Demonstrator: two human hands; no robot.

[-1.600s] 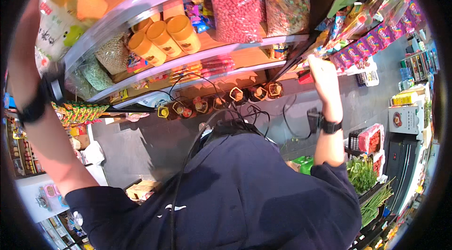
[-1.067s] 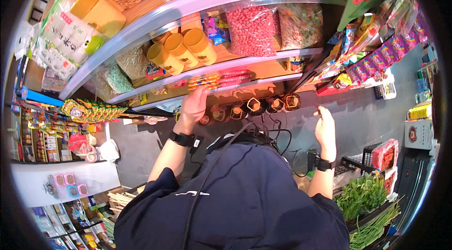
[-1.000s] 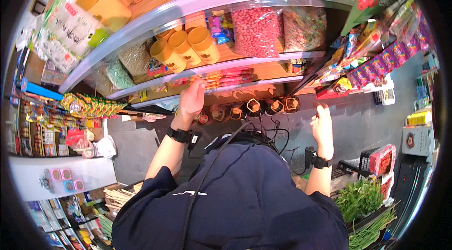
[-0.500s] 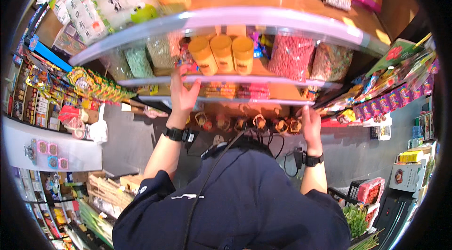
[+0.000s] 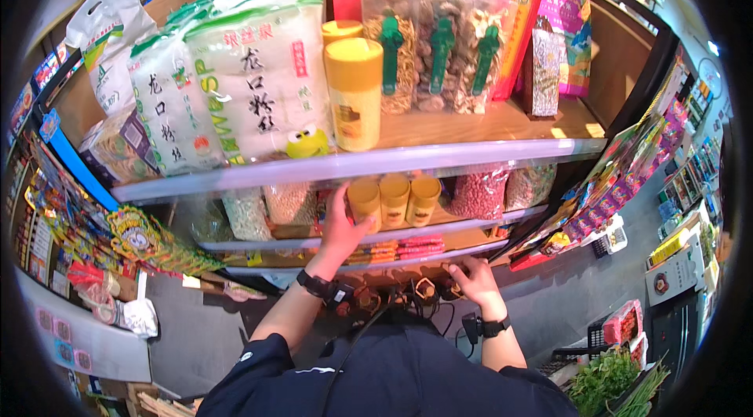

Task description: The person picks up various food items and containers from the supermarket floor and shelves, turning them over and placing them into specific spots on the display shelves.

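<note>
Three yellow canisters with darker yellow lids stand in a row on the second shelf. My left hand [image 5: 345, 226] is closed on the leftmost yellow canister [image 5: 365, 201], the thumb across its lower front and the fingers along its left side. The middle canister [image 5: 394, 199] and the right canister [image 5: 423, 200] stand close beside it. Lower down on the right, my right hand [image 5: 478, 285] is open at the edge of a lower shelf [image 5: 439, 262], thumb and fingers apart, holding nothing that I can see.
Above, the top shelf's pale front edge [image 5: 369, 159] juts out over my hands. It bears large noodle bags [image 5: 255, 80], another yellow canister [image 5: 354, 95] and dried-food packs [image 5: 439, 48]. Bags of red beans [image 5: 478, 193] sit right of the canisters. Hanging snack packets [image 5: 604, 189] line the right side.
The view has tilted up, showing more of the top shelf. My left hand has gone from the shelf edge to the leftmost canister. My right hand stays by the lower shelf.
</note>
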